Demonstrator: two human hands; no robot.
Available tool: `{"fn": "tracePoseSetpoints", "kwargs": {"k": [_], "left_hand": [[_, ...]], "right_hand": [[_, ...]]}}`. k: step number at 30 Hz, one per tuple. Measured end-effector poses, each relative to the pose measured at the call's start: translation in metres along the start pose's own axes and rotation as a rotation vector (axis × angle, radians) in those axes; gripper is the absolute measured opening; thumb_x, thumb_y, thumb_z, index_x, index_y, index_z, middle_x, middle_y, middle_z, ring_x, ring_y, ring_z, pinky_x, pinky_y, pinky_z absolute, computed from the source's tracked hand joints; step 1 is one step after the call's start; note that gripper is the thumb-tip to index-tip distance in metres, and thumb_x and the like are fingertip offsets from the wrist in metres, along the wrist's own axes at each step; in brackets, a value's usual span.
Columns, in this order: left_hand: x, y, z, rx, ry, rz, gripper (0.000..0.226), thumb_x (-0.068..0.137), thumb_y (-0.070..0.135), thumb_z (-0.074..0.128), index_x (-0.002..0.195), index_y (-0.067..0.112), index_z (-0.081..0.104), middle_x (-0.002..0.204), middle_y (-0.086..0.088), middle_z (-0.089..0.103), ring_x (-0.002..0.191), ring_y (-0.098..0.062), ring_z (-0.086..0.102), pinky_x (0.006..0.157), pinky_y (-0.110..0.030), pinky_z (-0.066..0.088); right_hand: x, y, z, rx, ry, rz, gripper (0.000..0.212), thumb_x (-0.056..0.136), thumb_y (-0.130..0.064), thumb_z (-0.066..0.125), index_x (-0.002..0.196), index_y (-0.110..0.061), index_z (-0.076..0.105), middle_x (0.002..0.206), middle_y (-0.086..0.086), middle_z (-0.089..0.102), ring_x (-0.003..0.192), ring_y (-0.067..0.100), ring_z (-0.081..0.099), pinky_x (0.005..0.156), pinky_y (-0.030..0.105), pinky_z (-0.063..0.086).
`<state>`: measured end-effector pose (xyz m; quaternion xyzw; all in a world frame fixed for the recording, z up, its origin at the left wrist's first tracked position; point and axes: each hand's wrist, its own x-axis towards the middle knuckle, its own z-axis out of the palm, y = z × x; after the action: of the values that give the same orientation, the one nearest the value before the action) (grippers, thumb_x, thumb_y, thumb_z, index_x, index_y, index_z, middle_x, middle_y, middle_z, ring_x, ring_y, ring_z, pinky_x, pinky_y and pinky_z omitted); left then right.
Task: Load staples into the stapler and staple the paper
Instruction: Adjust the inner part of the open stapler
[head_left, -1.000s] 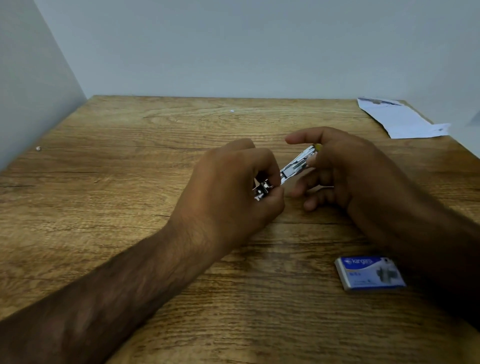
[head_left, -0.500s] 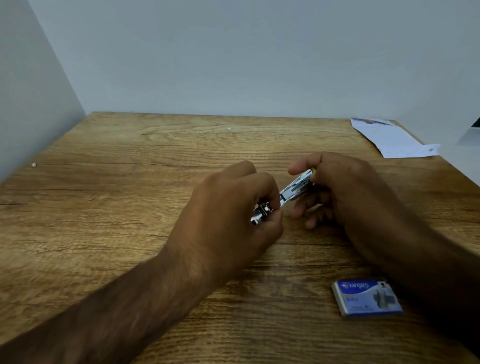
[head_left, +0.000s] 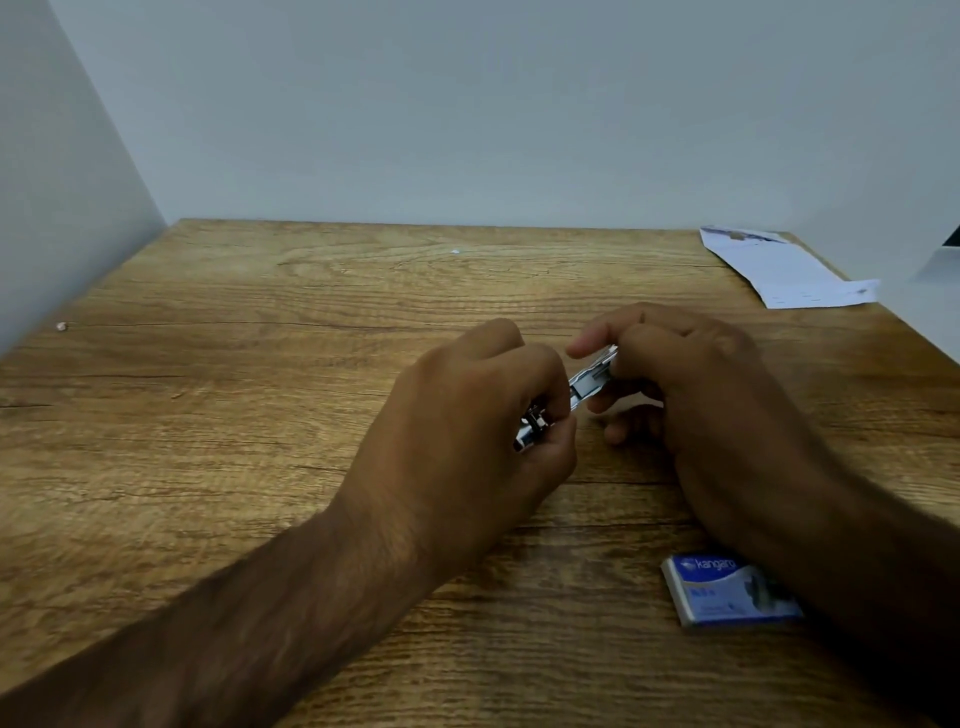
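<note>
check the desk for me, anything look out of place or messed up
Nothing is spilled or broken. The paper lies askew at the table's far right corner, one end overhanging the edge. Both hands, left and right, hold the stapler; the staple box lies near the right forearm.

Probably an office: wooden desk (head_left: 260, 364), staple box (head_left: 727, 592), paper (head_left: 779, 270).

Dim, even light; soft blur throughout, forearms darkest at the lower edges.
</note>
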<state>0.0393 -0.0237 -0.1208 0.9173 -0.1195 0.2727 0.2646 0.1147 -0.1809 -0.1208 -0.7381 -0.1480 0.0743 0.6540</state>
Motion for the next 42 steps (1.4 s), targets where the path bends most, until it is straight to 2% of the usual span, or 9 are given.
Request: {"fn": "tracePoseSetpoints", "kwargs": {"k": [7,17,22,25,29,32,35,38,42], "left_hand": [[0.000,0.000,0.001,-0.008,-0.006,-0.003,0.011,0.078,0.020,0.081,0.078,0.019,0.070,0.078,0.005,0.062,0.064,-0.011,0.057,0.056,-0.033,0.051],[0.001,0.000,0.000,-0.026,0.006,-0.014,0.009,0.078,0.018,0.082,0.077,0.019,0.072,0.078,0.005,0.062,0.065,-0.011,0.059,0.057,-0.035,0.052],[0.004,-0.004,-0.005,-0.029,0.031,-0.020,0.007,0.076,0.018,0.082,0.077,0.019,0.075,0.076,0.005,0.065,0.064,-0.010,0.061,0.056,-0.036,0.053],[0.009,-0.006,-0.014,0.015,0.035,-0.022,0.008,0.076,0.019,0.083,0.078,0.020,0.075,0.077,0.004,0.064,0.065,-0.012,0.060,0.057,-0.036,0.053],[0.015,-0.002,-0.027,0.287,-0.050,0.180,0.004,0.084,0.013,0.074,0.085,0.010,0.071,0.088,-0.006,0.065,0.072,-0.025,0.061,0.053,-0.039,0.052],[0.021,0.007,-0.033,0.494,-0.028,0.356,0.017,0.090,0.011,0.054,0.081,0.004,0.067,0.082,-0.013,0.063,0.064,-0.030,0.056,0.047,-0.032,0.036],[0.029,0.014,-0.037,0.635,0.026,0.588,0.027,0.091,0.001,0.050,0.066,0.007,0.061,0.074,-0.011,0.062,0.061,-0.028,0.053,0.052,-0.036,0.026],[0.037,0.016,-0.038,0.711,0.036,0.824,0.031,0.088,-0.001,0.055,0.060,0.012,0.053,0.069,-0.009,0.059,0.059,-0.025,0.051,0.050,-0.037,0.033],[0.039,0.019,-0.038,0.715,0.020,0.805,0.031,0.089,0.000,0.053,0.060,0.012,0.054,0.070,-0.008,0.060,0.059,-0.024,0.049,0.051,-0.037,0.033]], "right_hand": [[-0.002,-0.003,0.000,0.012,-0.019,0.006,0.034,0.084,-0.004,0.053,0.086,-0.024,0.080,0.075,0.001,0.070,0.069,0.016,0.062,0.050,0.024,0.051],[-0.003,-0.002,-0.001,0.034,-0.056,0.041,0.031,0.085,-0.004,0.058,0.092,-0.025,0.079,0.080,0.006,0.069,0.069,0.017,0.064,0.055,0.027,0.054],[0.001,-0.008,-0.006,0.278,-0.157,0.188,0.034,0.088,-0.002,0.051,0.113,-0.019,0.068,0.085,0.016,0.072,0.067,0.025,0.070,0.057,0.033,0.060],[0.001,-0.011,-0.009,0.479,-0.232,0.312,0.027,0.087,-0.003,0.046,0.098,-0.004,0.071,0.091,0.022,0.075,0.074,0.027,0.076,0.062,0.032,0.063],[-0.003,-0.008,-0.006,0.590,-0.392,0.456,0.033,0.095,-0.006,0.042,0.120,0.003,0.063,0.111,0.024,0.076,0.097,0.030,0.077,0.081,0.034,0.063],[-0.005,-0.011,-0.003,0.701,-0.420,0.449,0.036,0.101,-0.006,0.038,0.128,0.003,0.061,0.121,0.023,0.072,0.104,0.027,0.075,0.091,0.037,0.059],[-0.006,-0.013,-0.003,0.813,-0.417,0.419,0.038,0.103,-0.005,0.038,0.135,0.004,0.056,0.123,0.021,0.070,0.104,0.025,0.073,0.084,0.035,0.062],[-0.007,-0.013,-0.004,0.872,-0.408,0.416,0.042,0.101,-0.003,0.038,0.139,0.008,0.050,0.111,0.020,0.068,0.094,0.022,0.072,0.073,0.031,0.062],[-0.007,-0.014,-0.005,0.888,-0.396,0.427,0.039,0.104,-0.004,0.035,0.137,0.008,0.052,0.114,0.021,0.068,0.097,0.024,0.071,0.075,0.031,0.063]]}}
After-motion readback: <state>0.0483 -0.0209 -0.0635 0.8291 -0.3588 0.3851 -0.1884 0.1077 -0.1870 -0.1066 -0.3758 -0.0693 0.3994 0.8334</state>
